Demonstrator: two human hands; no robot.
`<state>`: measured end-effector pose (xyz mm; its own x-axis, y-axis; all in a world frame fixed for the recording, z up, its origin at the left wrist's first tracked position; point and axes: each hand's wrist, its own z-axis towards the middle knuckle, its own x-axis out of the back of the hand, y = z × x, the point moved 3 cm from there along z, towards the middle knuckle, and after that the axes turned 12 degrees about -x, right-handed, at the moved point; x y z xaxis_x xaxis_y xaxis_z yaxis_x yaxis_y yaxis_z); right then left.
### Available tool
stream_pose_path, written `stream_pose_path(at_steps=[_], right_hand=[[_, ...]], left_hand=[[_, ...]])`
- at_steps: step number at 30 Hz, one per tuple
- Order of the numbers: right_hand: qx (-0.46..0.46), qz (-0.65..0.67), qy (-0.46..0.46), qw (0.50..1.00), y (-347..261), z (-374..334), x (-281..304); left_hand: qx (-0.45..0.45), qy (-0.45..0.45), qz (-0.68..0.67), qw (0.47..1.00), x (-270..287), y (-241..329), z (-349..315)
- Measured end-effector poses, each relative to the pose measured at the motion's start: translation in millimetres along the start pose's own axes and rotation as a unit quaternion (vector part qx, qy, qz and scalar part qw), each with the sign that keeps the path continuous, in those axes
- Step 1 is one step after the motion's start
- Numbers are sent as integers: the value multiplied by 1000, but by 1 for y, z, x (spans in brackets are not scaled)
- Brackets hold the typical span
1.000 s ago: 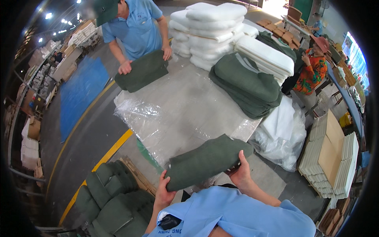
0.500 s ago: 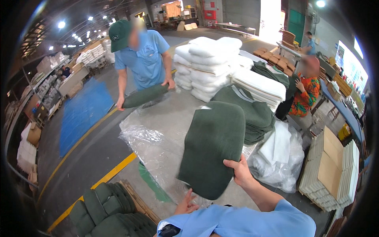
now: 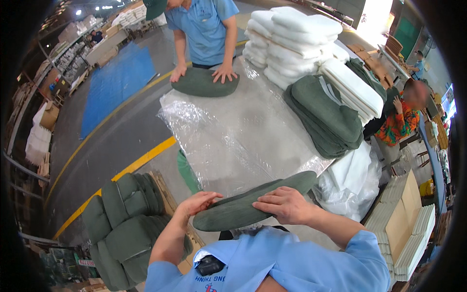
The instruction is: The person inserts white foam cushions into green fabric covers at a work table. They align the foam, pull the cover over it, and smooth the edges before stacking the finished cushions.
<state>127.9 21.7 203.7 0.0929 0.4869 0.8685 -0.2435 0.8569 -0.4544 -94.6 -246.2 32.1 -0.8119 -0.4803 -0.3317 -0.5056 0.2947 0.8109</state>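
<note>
A dark green fabric cushion cover [image 3: 253, 207] is held slantwise in front of my body, over the near edge of the plastic-covered table [image 3: 243, 131]. My right hand [image 3: 284, 204] grips its near face, fingers lying over the cloth and the thumb hidden. At the left end, my left hand [image 3: 199, 202] has its fingers bunched at the cover's upper edge. A slit-like gap runs along the top of the cover. Farther right on the table lies a stack of folded dark green covers [image 3: 326, 114].
Across the table a co-worker presses both hands on a dark green cushion [image 3: 206, 82]. White pads [image 3: 292, 41] are piled at the back. Green cushions [image 3: 129, 224] stack at lower left. A clear bag [image 3: 352, 182] and pale boards [image 3: 399, 224] stand right; another person sits beyond.
The cover has come down toward me and turned from upright to nearly level. My left hand has risen to its left end. The co-worker's cushion now rests on the table.
</note>
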Motion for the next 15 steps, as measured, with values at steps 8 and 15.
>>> stream_pose_path(at_steps=[8, 15], right_hand=[[23, 116, -133, 984, -2, 0, -55], [-247, 5, -313, 917, 134, 91, -99]], left_hand=[[45, -87, 492, 865, -32, -25, 72], [-67, 45, 493, 866, -48, -31, 74]])
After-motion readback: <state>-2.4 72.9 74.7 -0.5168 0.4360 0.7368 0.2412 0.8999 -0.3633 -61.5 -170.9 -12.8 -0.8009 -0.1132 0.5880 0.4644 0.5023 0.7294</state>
